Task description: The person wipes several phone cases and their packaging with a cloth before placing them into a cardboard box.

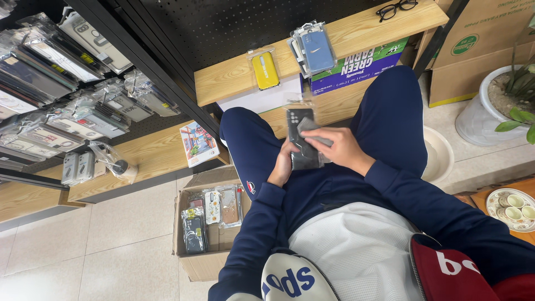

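Note:
I sit with a dark phone case in a clear plastic sleeve (299,124) over my lap. My left hand (282,166) grips its lower left edge from beneath. My right hand (336,146) lies across the front of it, fingers curled over a grey part of the case. A yellow phone case in its sleeve (265,70) and a stack of packaged cases topped by a blue one (315,49) lie on the wooden shelf (362,30) just beyond my knees.
An open cardboard box (207,262) with several packaged cases stands on the tiled floor at my left. Many packaged cases hang on the pegboard rack (61,72) at left. Black glasses (397,8) rest on the shelf. A white plant pot (486,111) and stacked cartons stand at right.

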